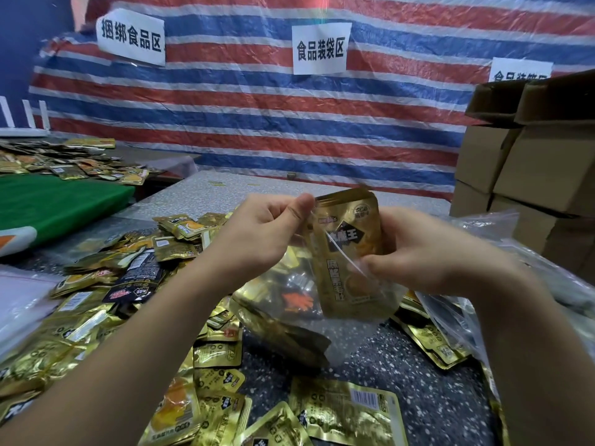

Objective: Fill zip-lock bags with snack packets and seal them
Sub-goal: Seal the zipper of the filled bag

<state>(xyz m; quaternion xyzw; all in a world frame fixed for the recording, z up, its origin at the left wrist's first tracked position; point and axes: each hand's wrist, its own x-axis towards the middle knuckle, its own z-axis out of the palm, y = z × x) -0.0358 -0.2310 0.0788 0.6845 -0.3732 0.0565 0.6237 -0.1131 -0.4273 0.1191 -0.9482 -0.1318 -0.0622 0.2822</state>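
Gold packet (346,252) half in bag (289,304); left hand (257,233) and right hand (418,252) pinch the rim. Seat it fully before zipping.

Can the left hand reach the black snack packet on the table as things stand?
Probably not at once: the left hand pinches the zip-lock bag rim. The black snack packet lies uncovered on the pile, close beside the left forearm, so the way looks free once that grip lets go.

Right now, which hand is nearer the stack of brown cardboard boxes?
Right. The right hand grips the clear zip-lock bag just left of the brown cardboard boxes; the left hand pinches the bag's rim farther left.
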